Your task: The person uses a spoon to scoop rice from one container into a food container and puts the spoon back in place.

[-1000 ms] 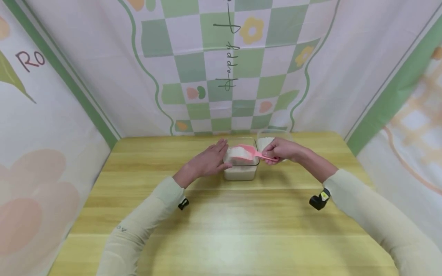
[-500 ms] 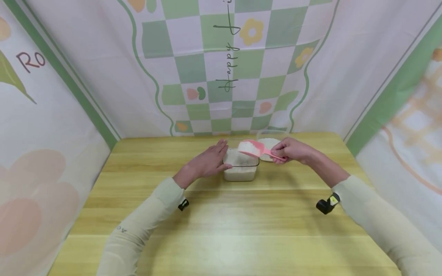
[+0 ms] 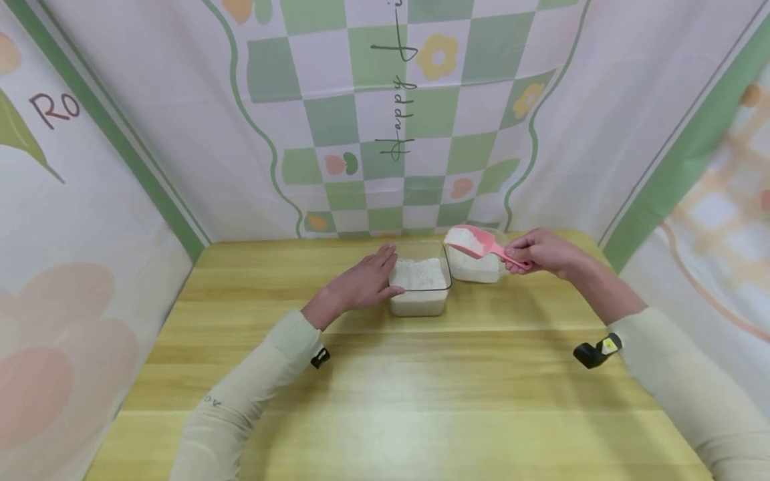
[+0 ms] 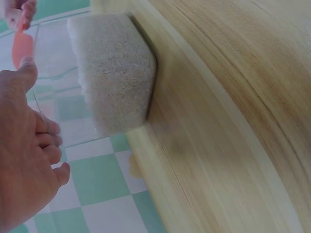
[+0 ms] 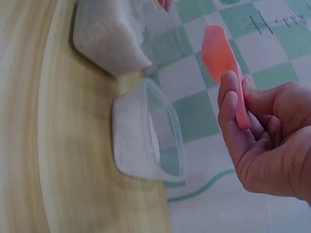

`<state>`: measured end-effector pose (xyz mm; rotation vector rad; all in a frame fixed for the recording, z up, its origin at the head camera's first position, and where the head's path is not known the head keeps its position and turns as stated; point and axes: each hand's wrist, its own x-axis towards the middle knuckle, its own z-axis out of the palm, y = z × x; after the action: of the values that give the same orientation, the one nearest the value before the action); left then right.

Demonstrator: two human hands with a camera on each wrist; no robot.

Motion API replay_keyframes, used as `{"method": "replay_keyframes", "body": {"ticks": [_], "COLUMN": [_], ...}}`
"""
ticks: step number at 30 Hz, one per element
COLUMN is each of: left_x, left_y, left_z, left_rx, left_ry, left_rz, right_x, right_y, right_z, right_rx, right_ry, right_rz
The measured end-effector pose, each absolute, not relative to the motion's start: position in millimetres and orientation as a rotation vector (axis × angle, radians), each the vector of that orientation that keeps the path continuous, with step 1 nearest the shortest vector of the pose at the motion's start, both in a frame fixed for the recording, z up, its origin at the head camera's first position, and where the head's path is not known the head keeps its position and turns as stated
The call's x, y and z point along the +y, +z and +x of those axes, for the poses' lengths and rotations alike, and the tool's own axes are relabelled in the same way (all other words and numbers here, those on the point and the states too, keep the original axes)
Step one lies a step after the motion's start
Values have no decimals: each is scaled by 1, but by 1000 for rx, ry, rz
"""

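My right hand grips the handle of a pink scoop, heaped with white grains, above the clear plastic tub at the back. That tub holds similar white contents. Left of it stands a rectangular glass container partly filled with rice. My left hand rests against the glass container's left side, its fingers extended and its thumb over the near rim. In the right wrist view, thumb and fingers pinch the scoop handle; the scoop's load is hidden there.
Both containers stand side by side near the back edge of a wooden table. Behind them hangs a green-and-white checked cloth, with printed cloth at the sides. Each wrist carries a small black camera.
My right hand has carried the loaded scoop rightward, from over the glass container to over the plastic tub. The left hand has stayed put against the glass container.
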<state>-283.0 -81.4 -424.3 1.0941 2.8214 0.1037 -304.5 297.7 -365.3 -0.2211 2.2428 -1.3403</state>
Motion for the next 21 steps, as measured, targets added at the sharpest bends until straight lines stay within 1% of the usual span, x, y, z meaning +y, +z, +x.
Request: {"method": "replay_keyframes", "body": {"ticks": [7,21], "left_x": [-82,-82], "left_y": [-425,-426], "left_z": [-285,-285], "left_rx": [2824,2812], "left_ry": [96,114], "left_rz": [1099,1093], "right_x": [318,344], "right_y": [-368,-382], "right_z": [-309,-311], "right_rx": [2305,2450], "right_ry": [-1291,-1162], "right_rz": [-151,-152]}}
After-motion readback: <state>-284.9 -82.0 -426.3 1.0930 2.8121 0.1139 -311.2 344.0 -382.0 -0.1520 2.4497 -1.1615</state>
